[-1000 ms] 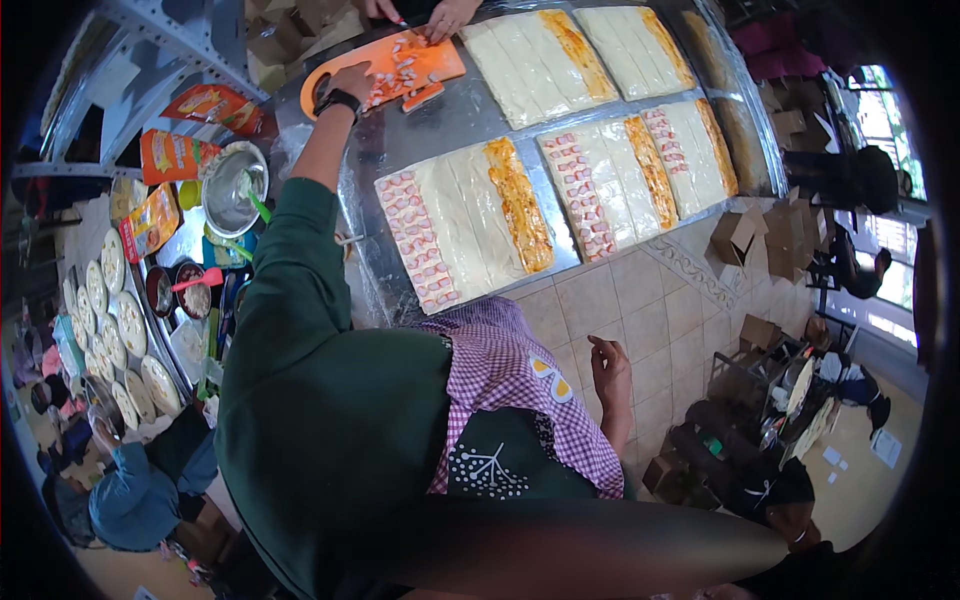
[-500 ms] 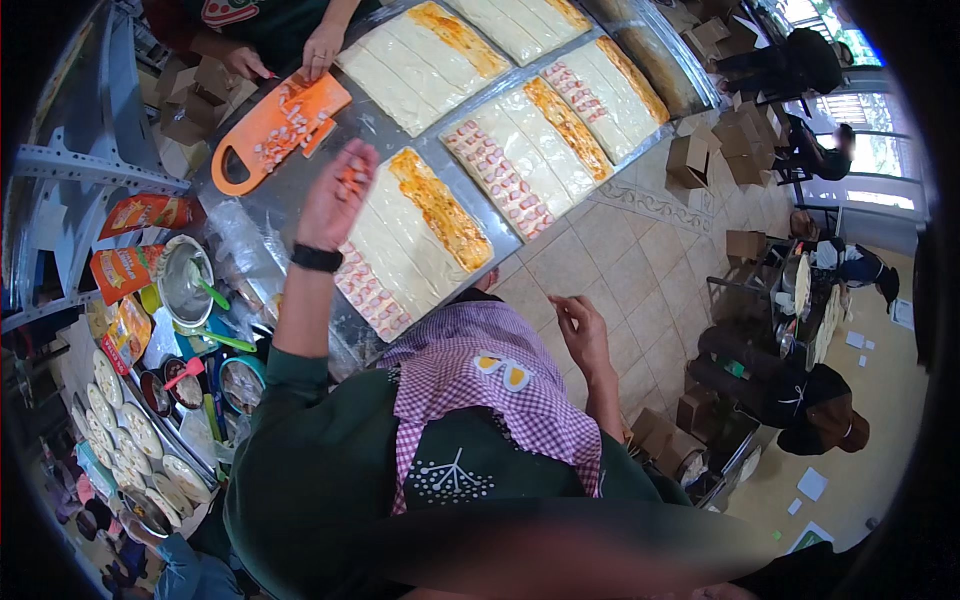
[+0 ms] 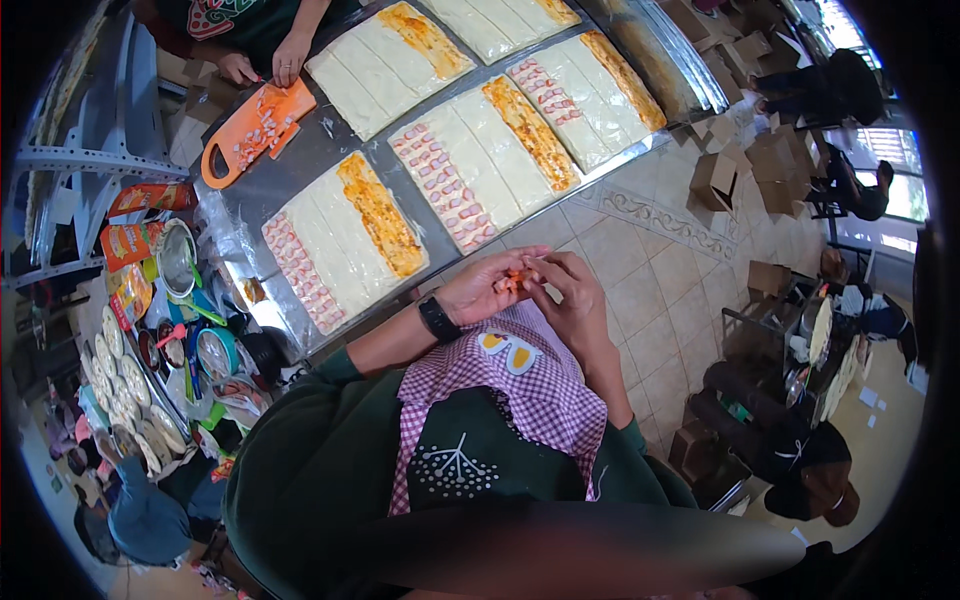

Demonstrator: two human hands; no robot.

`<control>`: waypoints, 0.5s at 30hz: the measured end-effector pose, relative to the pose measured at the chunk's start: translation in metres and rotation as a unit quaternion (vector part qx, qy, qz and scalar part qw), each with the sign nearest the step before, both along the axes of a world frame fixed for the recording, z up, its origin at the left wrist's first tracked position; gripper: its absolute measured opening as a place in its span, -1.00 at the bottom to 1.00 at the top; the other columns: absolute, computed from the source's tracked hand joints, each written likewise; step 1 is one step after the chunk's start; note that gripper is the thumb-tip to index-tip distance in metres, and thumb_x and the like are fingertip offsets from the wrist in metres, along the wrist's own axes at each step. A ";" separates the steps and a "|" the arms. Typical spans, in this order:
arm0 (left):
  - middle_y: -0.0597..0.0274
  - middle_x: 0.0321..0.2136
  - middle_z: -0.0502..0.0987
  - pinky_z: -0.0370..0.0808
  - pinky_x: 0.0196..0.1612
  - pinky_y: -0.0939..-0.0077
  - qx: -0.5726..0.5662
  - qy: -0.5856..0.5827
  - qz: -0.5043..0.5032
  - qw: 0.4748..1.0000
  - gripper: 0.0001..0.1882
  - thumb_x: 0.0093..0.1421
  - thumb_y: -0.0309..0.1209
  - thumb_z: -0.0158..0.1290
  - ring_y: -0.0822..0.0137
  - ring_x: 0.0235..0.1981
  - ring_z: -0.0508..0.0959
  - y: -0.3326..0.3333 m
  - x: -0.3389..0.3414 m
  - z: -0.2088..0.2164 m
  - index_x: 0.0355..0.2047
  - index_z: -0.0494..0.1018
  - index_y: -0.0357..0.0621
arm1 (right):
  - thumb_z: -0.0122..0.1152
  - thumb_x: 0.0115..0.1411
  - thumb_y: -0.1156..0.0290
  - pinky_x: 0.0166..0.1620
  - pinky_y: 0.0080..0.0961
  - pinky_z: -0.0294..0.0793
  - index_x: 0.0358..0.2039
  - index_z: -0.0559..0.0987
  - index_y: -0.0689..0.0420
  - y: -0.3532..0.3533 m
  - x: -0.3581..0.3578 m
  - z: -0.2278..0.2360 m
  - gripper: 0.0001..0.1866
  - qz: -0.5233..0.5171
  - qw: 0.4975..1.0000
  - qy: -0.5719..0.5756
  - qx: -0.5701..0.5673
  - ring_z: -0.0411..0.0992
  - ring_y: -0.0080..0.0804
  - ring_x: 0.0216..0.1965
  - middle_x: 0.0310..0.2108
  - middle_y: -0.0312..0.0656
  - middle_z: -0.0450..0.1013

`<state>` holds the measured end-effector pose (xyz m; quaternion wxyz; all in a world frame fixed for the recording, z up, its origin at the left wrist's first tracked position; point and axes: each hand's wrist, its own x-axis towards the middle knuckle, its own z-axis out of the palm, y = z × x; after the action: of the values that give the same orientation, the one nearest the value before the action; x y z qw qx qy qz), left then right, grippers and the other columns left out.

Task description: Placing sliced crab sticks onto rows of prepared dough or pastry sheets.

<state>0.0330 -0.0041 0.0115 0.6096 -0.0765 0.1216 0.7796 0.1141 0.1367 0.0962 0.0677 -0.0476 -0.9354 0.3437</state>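
Observation:
My left hand (image 3: 488,288), with a black band at its wrist, is held palm up in front of my body, cupped around small chopped orange-red pieces (image 3: 514,281), whose exact kind I cannot make out. Over that palm my right hand (image 3: 572,297) has its fingers drawn together, the fingertips at the pieces. Both hands are off the near edge of the metal table (image 3: 345,150). Closest to them lie a dough sheet (image 3: 335,225) and a second dough sheet (image 3: 505,150), each cut into strips, with pink-and-white slices along one side and an orange filling along another.
Across the table another person's hands (image 3: 290,60) work at an orange cutting board (image 3: 250,140) bearing chopped pieces. More dough sheets (image 3: 390,70) lie beyond. At left are a metal bowl (image 3: 177,262), packets and rounds of dough (image 3: 125,385). Cardboard boxes (image 3: 715,180) stand on the tiled floor.
My left hand has come from over the table, near the cutting board, back toward my body with the chopped pieces. My right hand has risen to meet it. The view has shifted somewhat.

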 end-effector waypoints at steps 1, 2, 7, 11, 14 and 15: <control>0.14 0.01 0.40 0.41 0.10 0.46 -0.005 0.000 0.004 1.000 -0.54 0.30 -0.48 -0.18 0.40 -0.07 0.46 0.013 0.001 -0.001 0.21 0.17 -0.31 | 0.32 -0.02 0.55 -0.23 -0.44 0.51 -0.17 0.60 0.13 0.014 0.001 -0.002 -0.67 0.004 1.000 0.000 -0.005 0.49 -0.23 -0.27 -0.28 -0.13 0.48; 0.14 0.01 0.40 0.40 0.10 0.46 0.000 -0.005 -0.004 1.000 -0.54 0.30 -0.47 -0.18 0.39 -0.06 0.46 0.024 0.001 -0.004 0.20 0.17 -0.31 | 0.33 -0.03 0.54 -0.23 -0.43 0.51 -0.17 0.60 0.14 0.027 0.003 -0.004 -0.67 0.001 1.000 -0.012 -0.001 0.49 -0.23 -0.27 -0.28 -0.13 0.48; 0.12 0.00 0.39 0.39 0.12 0.43 0.007 -0.040 0.014 0.999 -0.53 0.27 -0.49 -0.18 0.33 -0.01 0.44 0.068 0.001 -0.010 0.20 0.18 -0.30 | 0.35 -0.06 0.54 -0.23 -0.42 0.51 -0.19 0.61 0.15 0.084 -0.002 -0.017 -0.66 0.018 0.998 -0.050 -0.027 0.50 -0.25 -0.29 -0.30 -0.13 0.47; 0.08 0.02 0.38 0.37 0.16 0.38 -0.013 -0.015 0.028 0.999 -0.53 0.29 -0.47 -0.19 0.29 0.02 0.43 0.090 -0.006 -0.010 0.21 0.17 -0.30 | 0.31 -0.05 0.62 -0.22 -0.48 0.52 -0.20 0.61 0.18 0.114 -0.020 -0.016 -0.67 0.045 0.993 -0.092 -0.050 0.51 -0.30 -0.31 -0.29 -0.12 0.48; 0.07 0.04 0.37 0.36 0.18 0.34 -0.056 0.014 0.034 0.998 -0.54 0.32 -0.43 -0.19 0.28 0.04 0.44 0.093 -0.017 -0.006 0.21 0.16 -0.30 | 0.27 -0.01 0.62 -0.24 -0.48 0.52 -0.20 0.61 0.18 0.130 -0.042 -0.015 -0.70 0.077 0.984 -0.139 -0.086 0.51 -0.31 -0.33 -0.31 -0.11 0.48; 0.07 0.04 0.37 0.36 0.18 0.34 -0.053 0.013 0.032 0.998 -0.54 0.32 -0.43 -0.19 0.28 0.04 0.44 0.094 -0.022 -0.007 0.21 0.16 -0.30 | 0.25 0.00 0.62 -0.25 -0.48 0.52 -0.19 0.60 0.18 0.134 -0.050 -0.015 -0.70 0.085 0.981 -0.153 -0.082 0.51 -0.31 -0.35 -0.34 -0.12 0.49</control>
<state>0.0105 0.0899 0.0045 0.5776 -0.1027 0.1684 0.7921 0.0637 0.2706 0.0814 -0.1093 -0.0252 -0.9040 0.4125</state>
